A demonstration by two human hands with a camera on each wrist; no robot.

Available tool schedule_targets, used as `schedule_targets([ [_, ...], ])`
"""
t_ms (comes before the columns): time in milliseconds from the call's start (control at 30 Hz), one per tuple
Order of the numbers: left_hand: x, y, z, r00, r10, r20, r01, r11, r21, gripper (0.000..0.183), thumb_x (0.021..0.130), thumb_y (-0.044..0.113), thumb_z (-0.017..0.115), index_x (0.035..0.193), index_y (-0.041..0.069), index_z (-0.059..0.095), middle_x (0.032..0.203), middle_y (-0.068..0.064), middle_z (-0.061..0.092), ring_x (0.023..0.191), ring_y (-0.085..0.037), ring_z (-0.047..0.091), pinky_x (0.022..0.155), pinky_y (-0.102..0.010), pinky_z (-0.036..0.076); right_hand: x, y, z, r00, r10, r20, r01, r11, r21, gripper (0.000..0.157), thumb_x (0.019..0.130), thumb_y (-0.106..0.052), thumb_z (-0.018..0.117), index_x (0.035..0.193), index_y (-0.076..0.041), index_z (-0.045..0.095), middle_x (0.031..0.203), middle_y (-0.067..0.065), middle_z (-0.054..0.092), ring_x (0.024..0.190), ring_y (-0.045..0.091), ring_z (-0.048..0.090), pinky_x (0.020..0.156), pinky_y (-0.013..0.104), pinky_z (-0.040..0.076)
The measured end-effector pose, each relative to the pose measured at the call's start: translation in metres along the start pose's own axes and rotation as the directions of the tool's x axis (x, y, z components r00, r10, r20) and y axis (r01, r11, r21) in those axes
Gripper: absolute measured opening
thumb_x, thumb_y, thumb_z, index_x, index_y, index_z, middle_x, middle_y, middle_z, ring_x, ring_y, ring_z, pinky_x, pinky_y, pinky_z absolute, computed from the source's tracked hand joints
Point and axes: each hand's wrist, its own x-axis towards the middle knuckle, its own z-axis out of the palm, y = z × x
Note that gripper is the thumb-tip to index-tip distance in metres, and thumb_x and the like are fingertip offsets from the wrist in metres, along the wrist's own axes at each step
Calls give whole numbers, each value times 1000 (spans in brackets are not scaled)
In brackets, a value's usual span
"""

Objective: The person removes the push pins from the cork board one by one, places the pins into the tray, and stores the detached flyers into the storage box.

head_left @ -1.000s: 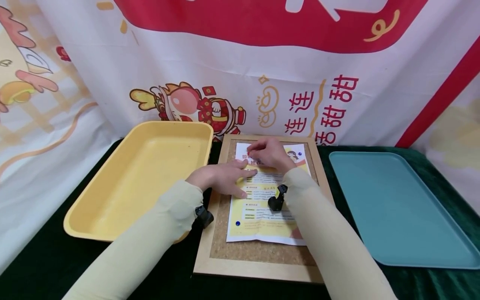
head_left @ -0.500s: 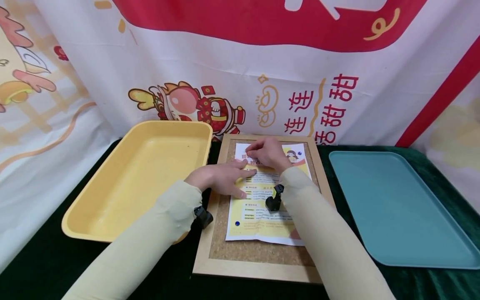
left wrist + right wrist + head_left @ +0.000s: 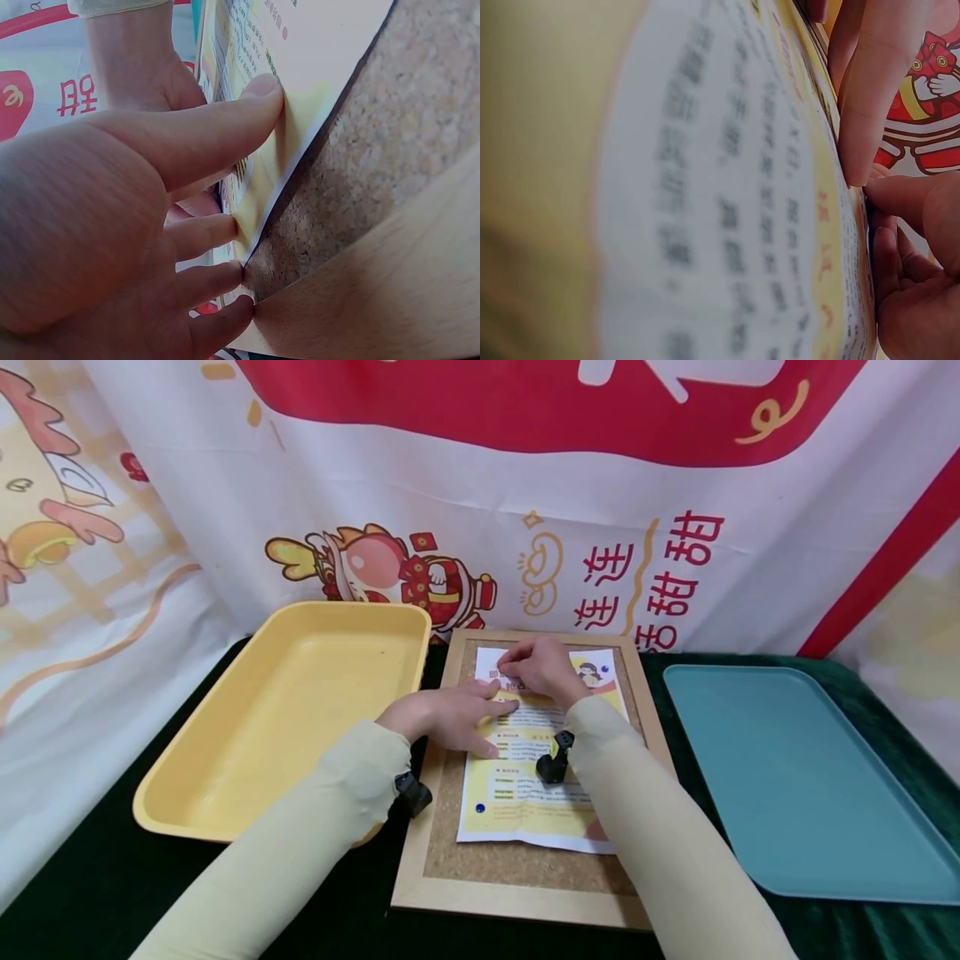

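A printed yellow and white sheet [image 3: 517, 793] lies on a wood-framed cork board [image 3: 525, 870]. Blue pushpins show at its upper right [image 3: 604, 668] and lower left [image 3: 480, 808]. My left hand [image 3: 453, 718] rests on the sheet's left side with fingers spread; in the left wrist view its thumb [image 3: 262, 94] lies over the print. Near the sheet's upper left corner, my right hand [image 3: 546, 668] has thumb and forefinger pinched together against the paper. What looks like a small pushpin there is hidden by the fingertips. Right wrist view: curled right fingers [image 3: 915, 247] are beside the left fingers [image 3: 866, 90].
On the left a deep yellow tray [image 3: 322, 693] stands beside the board. A flat blue-green tray [image 3: 802, 777] lies to the right. Dark green cloth [image 3: 90, 877] covers the table, and a printed white and red backdrop [image 3: 450, 477] hangs right behind.
Both hands keep nearly the same place on the sheet. The whole head view shifts slightly, first left and then right, with only slight movement at the right fingertips.
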Motion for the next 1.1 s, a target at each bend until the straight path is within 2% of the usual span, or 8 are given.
schedule_targets([
  [167, 0, -1, 1, 1000, -8, 2, 8, 1000, -1, 79, 105, 46, 63, 171, 27, 23, 181, -12, 1, 169, -31, 0, 136, -48, 10, -1, -2, 1, 1000, 13, 6, -13, 1000, -1, 11, 102, -20, 72, 104, -19, 83, 113, 4, 73, 98, 21, 62, 83, 31, 48],
  [467, -4, 0, 0, 1000, -22, 4, 22, 1000, -10, 79, 105, 45, 64, 171, 27, 24, 181, -12, 1, 169, -31, 0, 136, -49, 10, -4, -1, 0, 999, -18, 27, 17, 1000, 17, 13, 103, -21, 71, 106, -17, 83, 112, 5, 73, 95, 21, 62, 80, 29, 49],
  [800, 1, 3, 0, 1000, -18, 5, 18, 1000, -3, 79, 105, 46, 64, 170, 30, 24, 181, -10, 1, 169, -30, -1, 136, -49, 10, -10, 3, -13, 997, 46, 69, -53, 993, 106, 14, 106, -19, 66, 110, -16, 80, 113, 6, 70, 93, 20, 60, 76, 28, 51],
  [1100, 0, 1, 2, 999, -40, 8, 40, 999, -12, 80, 104, 47, 66, 170, 31, 24, 181, -9, 2, 169, -30, 0, 136, -51, 11, -11, 1, -13, 996, 48, 72, -57, 991, 124, 13, 105, -17, 68, 111, -15, 80, 115, 5, 71, 98, 20, 61, 84, 29, 49],
])
